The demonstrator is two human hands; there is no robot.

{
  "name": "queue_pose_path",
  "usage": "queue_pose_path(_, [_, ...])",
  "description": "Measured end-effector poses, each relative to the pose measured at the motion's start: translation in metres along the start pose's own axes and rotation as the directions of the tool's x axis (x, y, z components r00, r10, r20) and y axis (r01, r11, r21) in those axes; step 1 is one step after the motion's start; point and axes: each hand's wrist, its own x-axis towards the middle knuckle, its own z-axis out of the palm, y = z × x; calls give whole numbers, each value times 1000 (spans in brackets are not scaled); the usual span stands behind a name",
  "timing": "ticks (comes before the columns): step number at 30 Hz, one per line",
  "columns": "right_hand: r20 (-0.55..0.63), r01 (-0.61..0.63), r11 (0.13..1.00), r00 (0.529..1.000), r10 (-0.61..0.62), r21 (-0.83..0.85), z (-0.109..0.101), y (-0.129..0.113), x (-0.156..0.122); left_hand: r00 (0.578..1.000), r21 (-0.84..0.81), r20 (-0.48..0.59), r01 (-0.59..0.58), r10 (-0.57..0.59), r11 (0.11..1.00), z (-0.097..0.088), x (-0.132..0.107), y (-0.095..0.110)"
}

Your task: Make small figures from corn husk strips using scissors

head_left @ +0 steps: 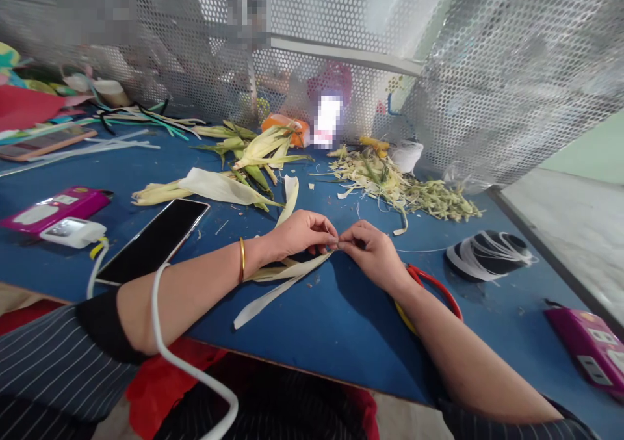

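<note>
Over the blue table, my left hand (305,235) pinches the gathered end of pale corn husk strips (273,300), whose loose ends trail to the left and below. My right hand (373,251) is closed too, its thumb and fingertips meeting those of the left. A thin white thread (424,251) runs from a black spool (490,256) to behind my right hand. What lies right between the fingertips is mostly hidden. Under my right forearm are scissors with red and yellow handles (441,287), partly covered.
More corn husks (258,154) lie at the back, beside a heap of shredded husk bits (404,190). A black-screened phone (158,238) and a magenta device (63,209) are at left, another magenta device (587,346) at right. A white cable (195,368) crosses my left forearm. Perforated metal sheeting (351,17) stands behind.
</note>
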Motion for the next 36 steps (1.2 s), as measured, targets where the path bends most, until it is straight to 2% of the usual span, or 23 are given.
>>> queue_pose_path(3, [-35,-12,1000,999,11,-22,-1,-2,0,1000,-11,-16,10,-10,1000,1,0,1])
queue_pose_path(6, [-43,29,998,999,-31,-51,-3,-5,-1,998,-26,-53,19,-21,999,2,0,2])
queue_pose_path(11, [4,146,985,989,-147,-91,-5,-9,-5,991,-42,-130,33,-38,999,3,-1,4])
queue_pose_path(15, [46,165,984,986,-162,-72,-6,-10,-6,989,-35,-140,45,-50,998,3,-2,7])
queue_pose_path(18, [-6,89,996,996,-89,-1,-4,-9,-4,991,-13,-130,40,-42,999,3,-2,7])
queue_pose_path(20, [-42,-1,992,999,7,126,-2,-7,-2,992,24,-126,20,-17,1000,3,-1,6])
queue_pose_path(22, [-12,-70,964,997,75,255,1,-4,-1,992,80,-123,-16,26,997,2,0,3])
queue_pose_path(24, [50,-93,949,995,81,300,3,-2,0,989,161,-115,-71,90,984,0,1,1])
queue_pose_path(27, [88,-78,969,994,59,236,5,0,0,976,325,-94,-158,198,932,-1,0,1])
queue_pose_path(31, [71,-54,993,996,47,105,4,-1,-1,948,535,-69,-229,312,813,0,-4,2])
queue_pose_path(36, [82,-32,998,996,28,54,2,-2,-2,889,783,-31,-263,457,563,2,-4,0])
